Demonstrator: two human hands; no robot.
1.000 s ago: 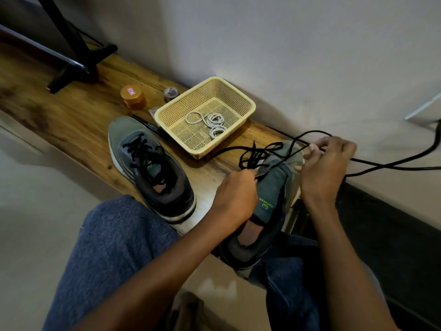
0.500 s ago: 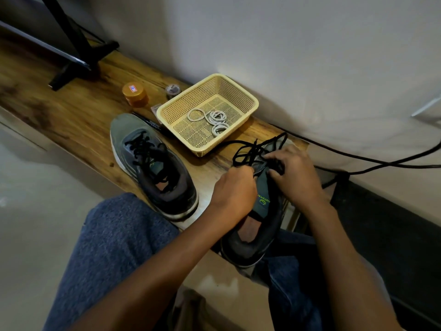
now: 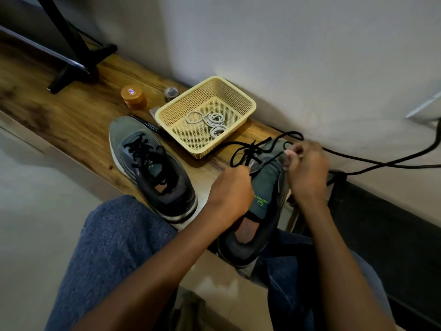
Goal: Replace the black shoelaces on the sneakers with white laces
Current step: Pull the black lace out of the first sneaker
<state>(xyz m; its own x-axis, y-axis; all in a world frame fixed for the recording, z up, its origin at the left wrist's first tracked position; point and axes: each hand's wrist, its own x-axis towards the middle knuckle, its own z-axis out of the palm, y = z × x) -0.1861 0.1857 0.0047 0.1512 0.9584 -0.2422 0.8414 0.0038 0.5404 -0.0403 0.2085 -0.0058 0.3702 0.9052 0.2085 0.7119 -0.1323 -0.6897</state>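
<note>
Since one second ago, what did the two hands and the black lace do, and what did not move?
The right hand pulled out to the right, went back to the held sneaker, and now draws the black lace outward again. The left hand stays gripping the sneaker. The other sneaker, basket and white laces stayed.

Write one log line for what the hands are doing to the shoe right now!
step: unlacing | left hand: steadies held sneaker | right hand: pulling black lace | other sneaker: laced | white laces: in basket
</note>
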